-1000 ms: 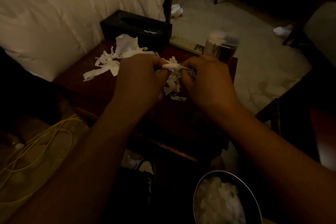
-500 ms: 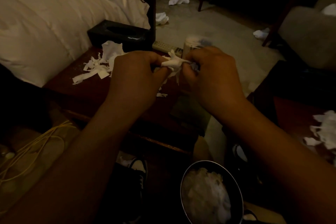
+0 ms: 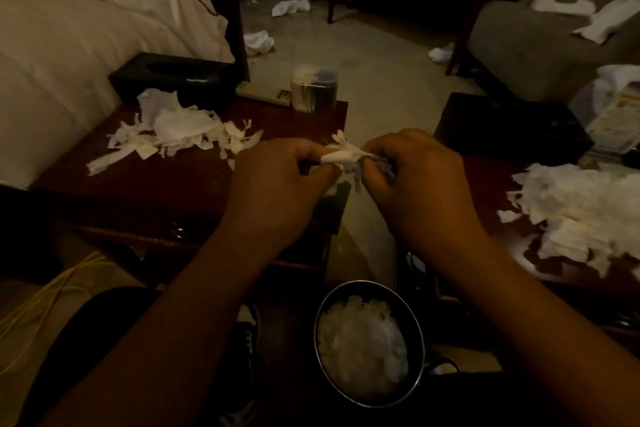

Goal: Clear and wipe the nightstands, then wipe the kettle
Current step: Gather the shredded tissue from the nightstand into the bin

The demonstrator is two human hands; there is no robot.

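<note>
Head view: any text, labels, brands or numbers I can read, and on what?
None can be read.
Remote control on the left nightstand: button markings blurred.
Clear container beside it: no readable label.
Printed packet at the right edge: print too blurred.
Black tissue boxes: no visible text.

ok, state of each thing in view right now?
left hand: pinching wad
right hand: pinching wad
white crumpled paper wad: held between both hands
round metal bin: holding white paper
left dark-red nightstand: littered with scraps
right nightstand: littered with scraps
</note>
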